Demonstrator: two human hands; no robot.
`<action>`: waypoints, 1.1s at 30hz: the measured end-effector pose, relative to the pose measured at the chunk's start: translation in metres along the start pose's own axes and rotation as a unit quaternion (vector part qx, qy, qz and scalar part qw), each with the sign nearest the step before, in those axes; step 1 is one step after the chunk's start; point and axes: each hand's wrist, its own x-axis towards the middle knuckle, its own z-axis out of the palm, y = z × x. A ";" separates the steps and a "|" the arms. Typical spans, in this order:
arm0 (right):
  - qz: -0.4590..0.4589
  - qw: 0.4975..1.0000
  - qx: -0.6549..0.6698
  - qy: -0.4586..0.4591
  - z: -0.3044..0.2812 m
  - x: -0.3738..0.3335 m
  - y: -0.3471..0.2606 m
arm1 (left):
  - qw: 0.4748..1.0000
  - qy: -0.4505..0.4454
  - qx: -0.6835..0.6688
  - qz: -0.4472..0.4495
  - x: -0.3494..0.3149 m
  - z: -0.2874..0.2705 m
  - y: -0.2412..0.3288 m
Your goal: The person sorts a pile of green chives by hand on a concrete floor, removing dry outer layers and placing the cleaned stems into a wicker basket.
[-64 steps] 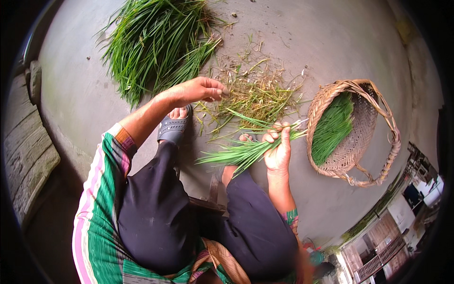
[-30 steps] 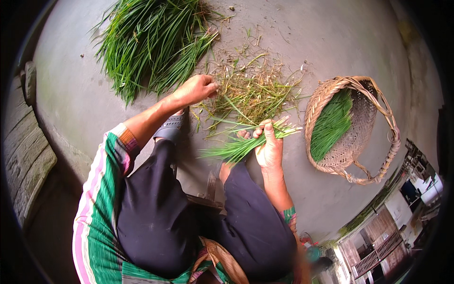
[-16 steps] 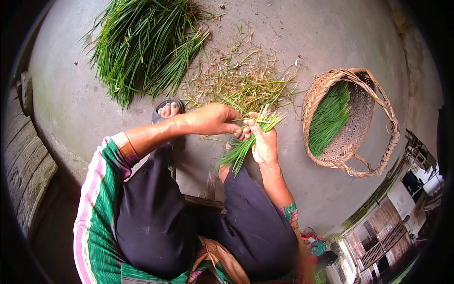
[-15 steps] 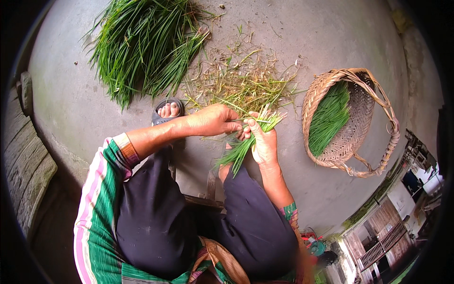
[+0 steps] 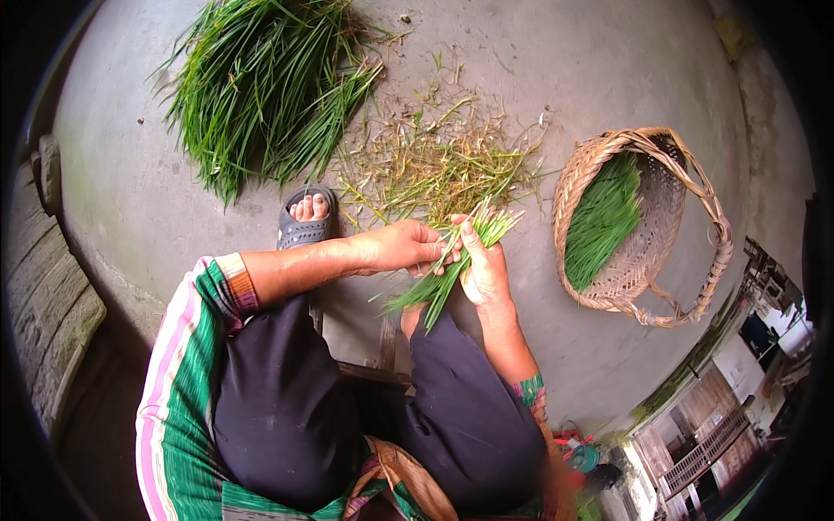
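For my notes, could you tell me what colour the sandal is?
The sandal is dark grey, seen in the head view.

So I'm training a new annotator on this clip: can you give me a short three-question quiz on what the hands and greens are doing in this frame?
1. True or false: the right hand grips a small bunch of green stalks.
2. Where do the cleaned greens lie? A) in the woven basket B) on the sandal C) on the wooden boards
3. Fill in: the left hand touches the bunch just in front of a scatter of dry ____ on the concrete floor.

Key:
1. True
2. A
3. trimmings; the big uncleaned pile of greens lies farther left.
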 end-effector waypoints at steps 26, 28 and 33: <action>0.302 0.927 0.056 -0.214 0.016 -0.020 0.026 | 0.930 0.106 0.288 0.202 -0.006 -0.042 0.037; 0.286 0.932 0.041 -0.220 0.018 -0.019 0.022 | 0.856 0.333 0.341 0.198 -0.016 -0.092 0.052; 0.245 0.953 0.065 -0.166 0.009 -0.016 0.019 | 0.690 0.463 0.553 0.055 -0.040 -0.171 0.057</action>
